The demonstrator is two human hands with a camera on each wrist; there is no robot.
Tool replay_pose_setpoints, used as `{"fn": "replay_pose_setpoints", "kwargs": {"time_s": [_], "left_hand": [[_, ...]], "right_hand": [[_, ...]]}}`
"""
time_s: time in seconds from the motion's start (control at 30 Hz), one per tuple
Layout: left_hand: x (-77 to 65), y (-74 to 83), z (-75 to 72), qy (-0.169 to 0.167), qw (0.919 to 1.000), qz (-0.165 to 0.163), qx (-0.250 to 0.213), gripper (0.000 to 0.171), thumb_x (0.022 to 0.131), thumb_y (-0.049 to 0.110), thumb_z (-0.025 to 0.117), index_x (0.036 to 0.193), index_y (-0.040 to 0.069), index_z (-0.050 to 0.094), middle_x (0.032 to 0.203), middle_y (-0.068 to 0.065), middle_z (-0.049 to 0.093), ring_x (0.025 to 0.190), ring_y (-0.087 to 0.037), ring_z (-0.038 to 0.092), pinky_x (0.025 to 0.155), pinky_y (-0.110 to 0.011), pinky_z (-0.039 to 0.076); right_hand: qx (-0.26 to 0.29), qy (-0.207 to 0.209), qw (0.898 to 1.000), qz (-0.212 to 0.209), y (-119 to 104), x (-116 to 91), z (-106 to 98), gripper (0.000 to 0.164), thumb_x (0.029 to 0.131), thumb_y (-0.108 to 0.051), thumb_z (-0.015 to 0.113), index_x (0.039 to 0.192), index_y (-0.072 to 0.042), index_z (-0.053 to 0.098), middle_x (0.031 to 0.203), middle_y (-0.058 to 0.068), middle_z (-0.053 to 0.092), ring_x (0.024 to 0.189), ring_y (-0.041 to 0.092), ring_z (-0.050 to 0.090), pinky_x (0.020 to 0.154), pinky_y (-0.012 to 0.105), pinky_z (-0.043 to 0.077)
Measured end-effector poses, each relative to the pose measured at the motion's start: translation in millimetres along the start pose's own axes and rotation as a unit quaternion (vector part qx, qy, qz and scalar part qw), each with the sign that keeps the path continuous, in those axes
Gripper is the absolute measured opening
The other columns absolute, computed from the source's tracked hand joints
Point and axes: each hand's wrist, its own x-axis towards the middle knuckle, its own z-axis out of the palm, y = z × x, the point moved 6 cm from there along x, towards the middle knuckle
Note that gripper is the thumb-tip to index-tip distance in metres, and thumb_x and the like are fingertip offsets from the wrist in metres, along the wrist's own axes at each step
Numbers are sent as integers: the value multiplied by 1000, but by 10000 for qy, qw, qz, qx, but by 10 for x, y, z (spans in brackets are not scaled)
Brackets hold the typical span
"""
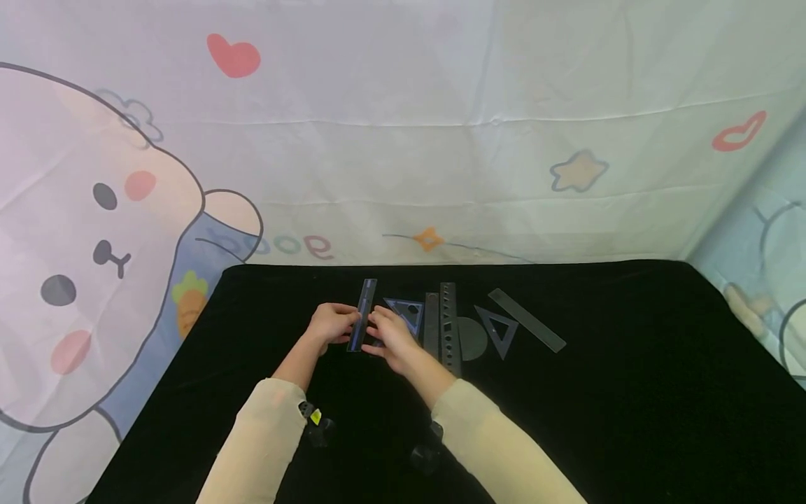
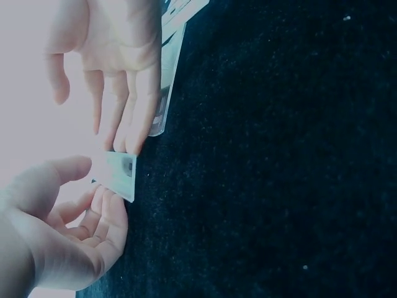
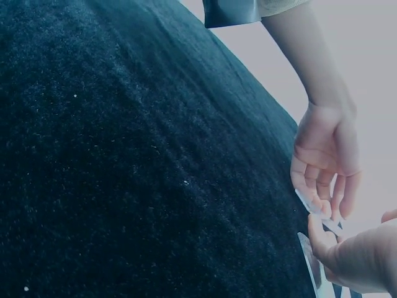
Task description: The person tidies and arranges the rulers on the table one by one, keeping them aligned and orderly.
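Note:
A clear ruler (image 1: pixel 363 308) with blue markings stands out above the black cloth, its long side running away from me. My left hand (image 1: pixel 330 323) pinches its left edge between thumb and bent fingers. On the other side, my right hand (image 1: pixel 393 336) has its fingers loosely extended toward the ruler's right edge. In the left wrist view, the right fingertips meet the far edge of the ruler end (image 2: pixel 121 174). Glare washes out part of both wrist views. Just right of the right hand lies a set square (image 1: pixel 420 313) with blue edges, partly covered by that hand.
Further right lie a narrow ruler (image 1: pixel 431 322), a long stencil ruler (image 1: pixel 448 322) with holes, a round disc (image 1: pixel 472 339), another set square (image 1: pixel 502 350) and a slanted ruler (image 1: pixel 527 320). Black cloth (image 1: pixel 630 406) covers the table. A printed curtain (image 1: pixel 403 154) hangs behind.

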Motion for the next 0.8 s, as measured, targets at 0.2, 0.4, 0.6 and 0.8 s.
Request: {"fn": "replay_pose_setpoints", "kwargs": {"time_s": [0.2,0.4,0.6,0.8], "left_hand": [[-18,23,-16,150,9999,-39,-2,32,90,19,57,119,7,54,105,-13,58,91,-24,58,80,-36,53],[-57,35,-44,78,9999,32,65,31,87,18,60,117,9,54,99,-12,58,85,-23,59,74,-33,53],[-117,50,-46,-82,9998,157,13,32,84,16,62,115,8,54,96,-12,60,81,-21,61,69,-30,54],[-185,43,-41,-278,9995,136,-109,33,84,15,63,114,7,53,95,-12,60,78,-20,61,66,-29,55]], "right_hand": [[37,-105,9999,-42,-33,-23,3,50,99,-22,35,145,-7,23,144,17,32,128,35,36,95,47,45],[166,-171,9997,-3,-14,-12,-16,50,99,-23,36,145,-8,22,143,19,32,125,36,40,93,48,47],[171,-117,9998,-16,26,6,-45,49,98,-24,39,143,-8,26,138,19,36,116,33,47,89,45,50],[177,-83,9998,3,46,-8,-66,48,97,-24,42,141,-9,28,131,18,38,105,26,51,86,43,52]]}}
